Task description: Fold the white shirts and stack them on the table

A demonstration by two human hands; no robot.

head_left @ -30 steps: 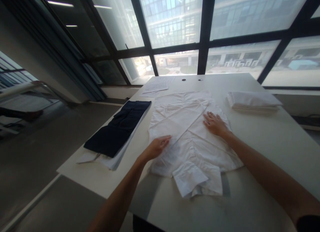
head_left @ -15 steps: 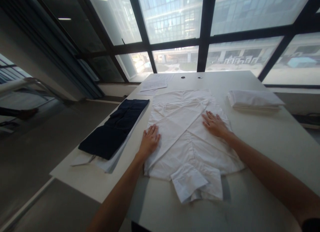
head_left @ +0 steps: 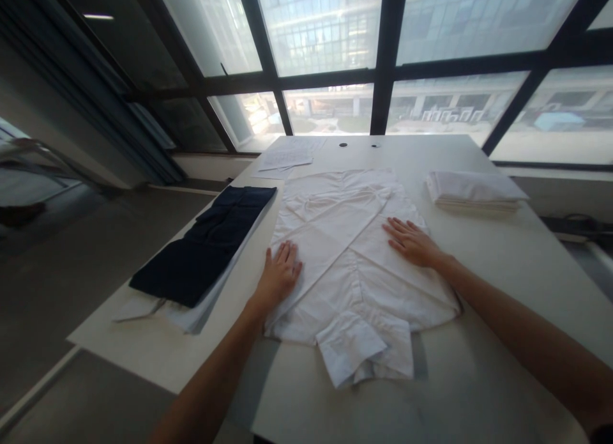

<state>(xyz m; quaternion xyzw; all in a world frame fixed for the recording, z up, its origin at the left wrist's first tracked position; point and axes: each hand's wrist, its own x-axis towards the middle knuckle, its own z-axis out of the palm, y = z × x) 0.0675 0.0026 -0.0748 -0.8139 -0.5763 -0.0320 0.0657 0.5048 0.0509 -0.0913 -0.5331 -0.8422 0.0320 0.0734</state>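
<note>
A white shirt (head_left: 335, 230) lies spread on the table with its sleeves folded across each other. Both cuffs (head_left: 354, 348) stick out past its near edge. On the shirt's left side rests my left hand (head_left: 280, 271), its fingers spread flat on the cloth. My right hand (head_left: 412, 241) lies open on the right side, palm down and fingers stretched toward the middle. Neither hand grips the fabric. Creases run over the cloth between the hands.
Left of the shirt, a folded dark navy garment (head_left: 205, 246) lies on white cloth or paper. Printed sheets (head_left: 285, 155) are at the far left of the white table (head_left: 493, 265). A folded white cloth stack (head_left: 474, 188) sits at right. Windows stand behind.
My right hand has turned slightly, its fingers pointing more to the left. My left hand stays on the shirt's left side. The whole view has shifted a little.
</note>
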